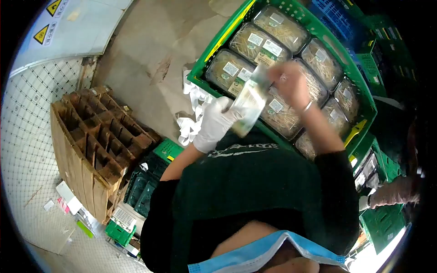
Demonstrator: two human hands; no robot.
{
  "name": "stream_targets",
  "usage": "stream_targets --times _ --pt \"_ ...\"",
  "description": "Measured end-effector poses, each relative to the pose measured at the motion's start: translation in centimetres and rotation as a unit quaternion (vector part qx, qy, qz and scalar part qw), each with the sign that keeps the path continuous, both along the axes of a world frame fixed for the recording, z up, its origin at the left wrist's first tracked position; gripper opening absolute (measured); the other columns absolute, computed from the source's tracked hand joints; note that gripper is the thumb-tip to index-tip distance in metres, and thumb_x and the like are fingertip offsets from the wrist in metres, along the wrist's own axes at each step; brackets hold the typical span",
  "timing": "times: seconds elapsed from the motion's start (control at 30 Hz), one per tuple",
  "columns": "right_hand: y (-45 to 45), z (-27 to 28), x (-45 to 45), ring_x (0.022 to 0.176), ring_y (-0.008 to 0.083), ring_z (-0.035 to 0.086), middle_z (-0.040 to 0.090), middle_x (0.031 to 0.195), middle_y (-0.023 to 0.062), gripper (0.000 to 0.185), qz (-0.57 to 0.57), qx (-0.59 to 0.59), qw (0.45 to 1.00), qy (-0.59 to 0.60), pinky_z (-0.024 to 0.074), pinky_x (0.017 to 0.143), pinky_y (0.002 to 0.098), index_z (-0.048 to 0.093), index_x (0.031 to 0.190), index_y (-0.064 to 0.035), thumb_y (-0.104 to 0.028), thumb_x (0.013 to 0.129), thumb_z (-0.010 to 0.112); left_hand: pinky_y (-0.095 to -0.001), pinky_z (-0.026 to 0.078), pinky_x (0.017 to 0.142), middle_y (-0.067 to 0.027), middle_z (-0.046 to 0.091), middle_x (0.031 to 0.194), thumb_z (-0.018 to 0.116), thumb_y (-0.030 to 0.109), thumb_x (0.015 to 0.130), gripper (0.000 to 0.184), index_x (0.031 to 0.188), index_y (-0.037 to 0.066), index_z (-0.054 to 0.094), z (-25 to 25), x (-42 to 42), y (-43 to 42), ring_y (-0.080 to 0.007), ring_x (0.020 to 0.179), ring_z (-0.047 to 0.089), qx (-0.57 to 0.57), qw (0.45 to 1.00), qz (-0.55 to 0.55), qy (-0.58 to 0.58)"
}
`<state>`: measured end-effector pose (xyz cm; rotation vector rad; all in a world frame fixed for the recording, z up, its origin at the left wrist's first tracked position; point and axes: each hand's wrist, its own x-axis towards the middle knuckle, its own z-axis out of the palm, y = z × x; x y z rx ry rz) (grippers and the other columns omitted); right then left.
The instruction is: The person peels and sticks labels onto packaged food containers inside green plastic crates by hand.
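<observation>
Currently: left hand [216, 123] gripping label bundle [251, 101]; right hand [291, 82] blurring, hold unclear; two packs [242, 42] wearing brown labels [264, 59], several lacking them.

Pale grey panel [91, 22]: yellow triangular warning stickers [41, 34]
Left side: brown slatted wooden pallets [75, 164]
Upper right: blue plastic crates [334, 20]

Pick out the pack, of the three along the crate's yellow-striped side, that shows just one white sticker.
The topmost pack, farthest from the gloved left hand: one white sticker, while the other two each show two.
</observation>
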<state>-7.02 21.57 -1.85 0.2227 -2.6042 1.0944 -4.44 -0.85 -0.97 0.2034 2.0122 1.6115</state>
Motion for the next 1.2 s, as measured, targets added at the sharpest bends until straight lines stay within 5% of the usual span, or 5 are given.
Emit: stream_targets --times 0.33,0.47,0.57,0.9,1.2 --pt "10.6 -9.9 -10.7 0.107 0.0335 0.041 0.04 0.12 0.0146 0.063 -0.25 0.354 0.884 -0.175 0.0343 0.089 0.0422 0.028 0.125 -0.0091 -0.039 0.076 0.053 -0.0211 0.043 0.071 -0.0043 0.058 0.09 0.054 0.003 0.077 0.026 0.103 -0.003 0.053 -0.3 1.3 -2.3 -0.008 0.079 0.052 0.101 0.97 0.069 -0.209" --pt "6.2 -7.0 -4.3 0.113 0.0309 0.036 0.035 0.121 0.0248 0.078 -0.042 -0.173 0.929 -0.324 0.0311 0.093 0.0422 0.028 0.125 -0.0022 -0.056 0.073 0.049 -0.0236 0.042 0.08 -0.0064 0.055 0.101 0.051 0.001 0.078 0.034 0.112 -0.003 0.046 0.0 1.6 -1.6 -0.0108 0.091 0.052 0.159 0.961 0.029 -0.222" --pt "1.4 -0.8 3.1 0.097 0.0175 0.048 0.05 0.105 0.0093 0.054 0.229 -0.41 0.792 -0.391 0.0388 0.083 0.0296 0.044 0.111 -0.0013 -0.034 0.072 0.064 -0.0242 0.041 0.08 -0.0061 0.055 0.101 0.051 0.001 0.079 0.033 0.112 -0.002 0.047 0.6 1.6 -0.3 -0.0116 0.09 0.052 0.118 0.978 -0.03 -0.168" --pt "3.8 1.9 11.3 0.051 0.0196 0.053 0.055 0.06 0.0117 0.018 -0.062 -0.166 0.962 -0.208 0.0409 0.047 0.0297 0.059 0.072 -0.0011 -0.017 0.069 0.066 -0.0208 0.036 0.051 0.0012 0.05 0.062 0.06 0.015 0.077 0.017 0.071 0.0 0.053 1.4 3.9 8.2 -0.0036 0.057 0.04 0.008 0.998 -0.061 -0.001" --pt "22.0 -7.6 2.2 0.104 0.0317 0.045 0.043 0.114 0.0175 0.05 -0.21 0.311 0.878 -0.295 0.0432 0.077 0.0401 0.035 0.117 -0.0076 -0.033 0.078 0.053 -0.0205 0.042 0.056 -0.0025 0.058 0.071 0.056 0.01 0.078 0.013 0.083 -0.002 0.057 0.3 6.0 6.4 -0.0069 0.061 0.052 -0.039 0.982 0.004 -0.186"
